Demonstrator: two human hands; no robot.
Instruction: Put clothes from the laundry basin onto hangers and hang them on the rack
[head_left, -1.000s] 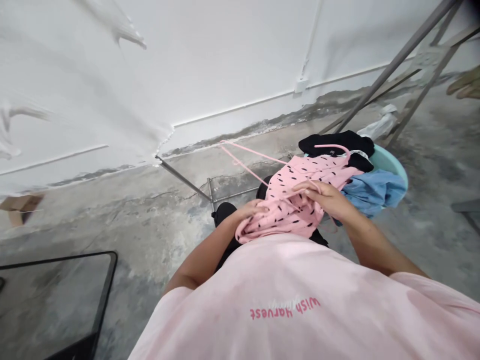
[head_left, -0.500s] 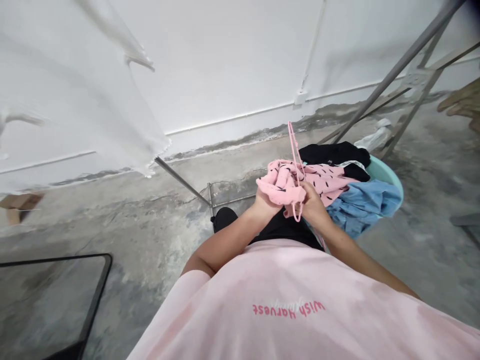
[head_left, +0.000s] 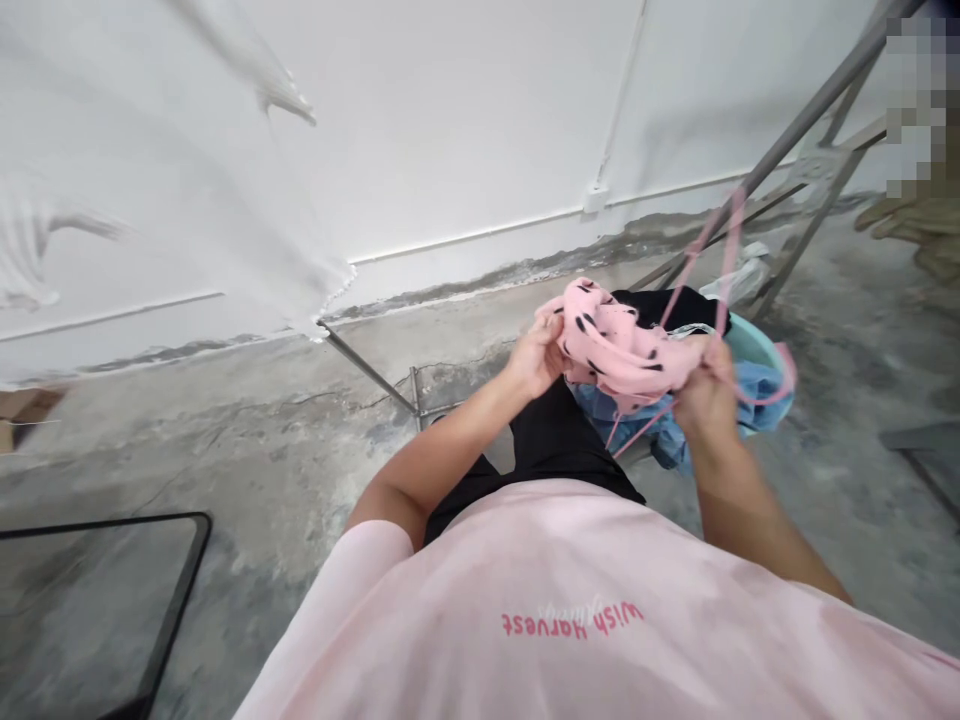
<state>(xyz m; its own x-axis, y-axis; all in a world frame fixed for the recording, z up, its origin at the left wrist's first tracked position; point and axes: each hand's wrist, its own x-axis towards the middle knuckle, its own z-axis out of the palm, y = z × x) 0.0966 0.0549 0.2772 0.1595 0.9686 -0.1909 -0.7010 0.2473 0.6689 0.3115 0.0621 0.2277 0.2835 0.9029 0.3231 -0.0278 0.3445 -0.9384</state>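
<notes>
A black-flecked pink garment (head_left: 611,345) is held up between 2 hands, its left edge clamped between the thumb and fingers of the left hand (head_left: 538,355) and its right end gathered in the closed, blurred right hand (head_left: 706,390). The cloth is kept bunched and raised near the lap, seemingly so that its weight is shared by both grips and its loose pink cords (head_left: 729,250) are left free to swing. Just beyond and to the right, blue cloth (head_left: 759,382) and black cloth (head_left: 679,302) are piled in a pale green basin (head_left: 761,348), apparently placed there within easy reach. Bare, stained concrete is seen as the floor (head_left: 277,450), backed by a white wall (head_left: 480,110). White cloth (head_left: 289,265) is hung at far left; a metal frame (head_left: 806,105) is angled at far right.
</notes>
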